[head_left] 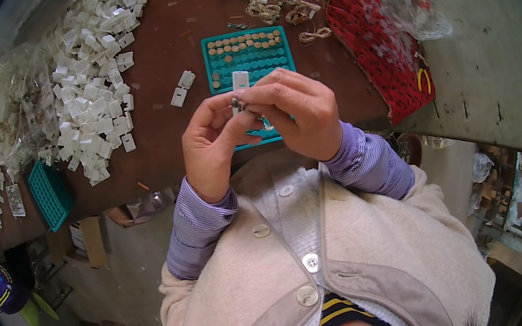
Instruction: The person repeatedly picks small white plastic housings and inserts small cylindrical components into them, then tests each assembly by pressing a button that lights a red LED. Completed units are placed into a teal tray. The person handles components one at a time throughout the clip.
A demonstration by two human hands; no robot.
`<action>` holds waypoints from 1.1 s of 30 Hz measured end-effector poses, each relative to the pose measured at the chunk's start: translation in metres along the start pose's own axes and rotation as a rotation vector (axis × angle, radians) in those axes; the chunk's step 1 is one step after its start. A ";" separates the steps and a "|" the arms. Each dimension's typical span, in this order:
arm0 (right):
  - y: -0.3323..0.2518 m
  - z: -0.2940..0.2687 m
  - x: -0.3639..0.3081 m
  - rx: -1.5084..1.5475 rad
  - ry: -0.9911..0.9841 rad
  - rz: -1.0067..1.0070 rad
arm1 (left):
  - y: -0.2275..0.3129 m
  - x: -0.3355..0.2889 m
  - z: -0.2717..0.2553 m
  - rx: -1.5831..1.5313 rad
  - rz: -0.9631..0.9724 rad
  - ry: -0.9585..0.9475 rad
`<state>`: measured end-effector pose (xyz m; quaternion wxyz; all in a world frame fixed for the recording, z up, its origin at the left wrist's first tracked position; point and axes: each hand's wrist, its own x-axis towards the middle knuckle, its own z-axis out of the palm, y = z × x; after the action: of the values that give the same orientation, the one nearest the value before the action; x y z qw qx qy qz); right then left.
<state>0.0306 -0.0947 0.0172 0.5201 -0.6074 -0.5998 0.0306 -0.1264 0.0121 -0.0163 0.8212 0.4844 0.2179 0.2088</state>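
Observation:
Both my hands meet over the near part of a teal tray (290,60). My left hand (209,143) is closed, thumb and fingers pinching a small white plastic case (240,80) that sticks up beyond the fingertips. My right hand (297,109) is closed in a pinch at the same spot, its fingertips against the case and a small dark metallic bit (237,105). What exactly the right fingers grip is mostly hidden. In the tray's far rows sit several round tan discs (251,37). Two white plastic pieces (183,89) lie left of the tray.
A large heap of white plastic pieces (96,86) covers the table's left, beside clear plastic bags (9,104). Another teal tray (49,194) leans at the left edge. Coiled wires (263,7) lie at the back. A red cloth (367,43) with yellow-handled pliers (423,81) is right.

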 end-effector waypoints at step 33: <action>-0.005 -0.016 -0.022 0.347 0.127 0.360 | 0.010 -0.002 0.020 0.261 0.044 -0.074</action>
<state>0.0314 -0.1229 0.0151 0.6393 -0.6068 -0.4338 0.1869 -0.1185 0.0012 0.0010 0.7539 0.5992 0.2019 0.1786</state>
